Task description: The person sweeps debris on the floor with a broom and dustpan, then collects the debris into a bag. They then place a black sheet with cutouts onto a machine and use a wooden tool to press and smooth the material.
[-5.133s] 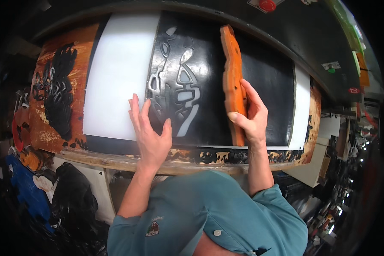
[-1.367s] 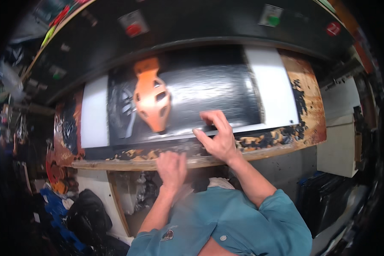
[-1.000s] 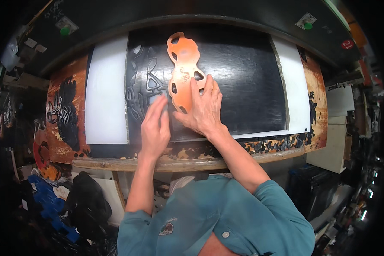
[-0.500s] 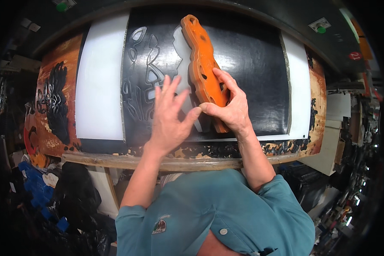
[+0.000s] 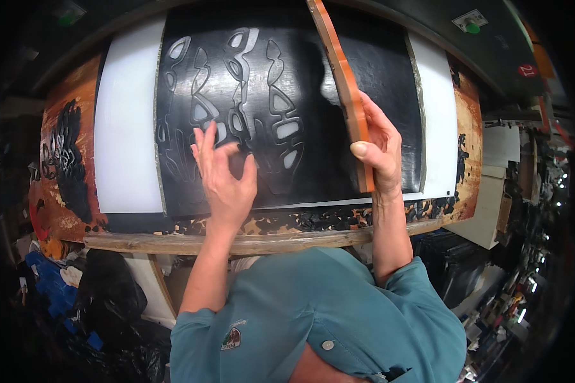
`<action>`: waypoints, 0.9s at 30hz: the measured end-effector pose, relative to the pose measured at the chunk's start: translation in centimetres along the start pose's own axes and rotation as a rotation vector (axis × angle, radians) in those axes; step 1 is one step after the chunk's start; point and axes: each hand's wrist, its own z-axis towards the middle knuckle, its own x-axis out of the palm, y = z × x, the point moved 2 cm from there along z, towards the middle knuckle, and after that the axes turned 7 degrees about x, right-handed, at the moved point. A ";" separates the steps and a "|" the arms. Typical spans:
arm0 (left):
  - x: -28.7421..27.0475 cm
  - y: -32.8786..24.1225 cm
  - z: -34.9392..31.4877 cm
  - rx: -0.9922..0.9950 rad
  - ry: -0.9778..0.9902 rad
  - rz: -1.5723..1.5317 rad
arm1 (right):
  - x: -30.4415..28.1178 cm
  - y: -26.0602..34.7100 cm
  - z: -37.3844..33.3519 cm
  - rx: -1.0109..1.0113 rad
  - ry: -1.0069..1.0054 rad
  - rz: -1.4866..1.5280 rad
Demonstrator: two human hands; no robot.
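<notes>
My right hand (image 5: 381, 142) grips an orange cutting die (image 5: 346, 83), its thumb on the near side and fingers behind. The long, wavy-edged die is tilted up on its side, its narrow edge toward me. My left hand (image 5: 223, 172) hovers over the left part of a black sheet (image 5: 380, 64), fingers apart and holding nothing. Cut outlines of elongated openwork shapes (image 5: 281, 102) run in rows across the sheet's left half. White shows through several of their openings. The die casts a dark reflection on the glossy sheet.
A white board (image 5: 131, 115) lies under the black sheet. Black cut pieces (image 5: 70, 140) are heaped on the worn orange surface at left. Black scraps (image 5: 319, 222) line the wooden front rail (image 5: 268, 242). A dark machine beam with a green button (image 5: 472, 28) spans the far side.
My right hand has lifted the die off the sheet, moved it right and turned it on edge, baring a fresh cut outline. My left hand has drawn slightly left.
</notes>
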 end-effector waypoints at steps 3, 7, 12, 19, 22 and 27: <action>0.2 0.1 0.1 0.021 0.000 0.028 | -1.2 -0.7 -0.2 -0.180 -0.158 -0.474; 0.1 0.2 0.1 0.031 0.025 0.035 | -0.9 -3.4 -0.4 -0.367 -0.258 -1.146; 0.5 0.1 0.2 0.035 0.048 0.047 | -0.7 -4.4 -0.2 -0.463 -0.277 -1.241; -2.0 -1.9 -1.4 0.178 0.003 -0.163 | -1.3 -4.3 -0.4 -0.479 -0.271 -1.253; -3.5 -4.3 -5.5 0.225 0.190 -0.398 | -1.3 -4.8 -0.5 -0.508 -0.277 -1.271; -0.6 -5.3 -10.1 0.386 0.241 -0.156 | -0.8 -4.8 0.1 -0.495 -0.310 -1.224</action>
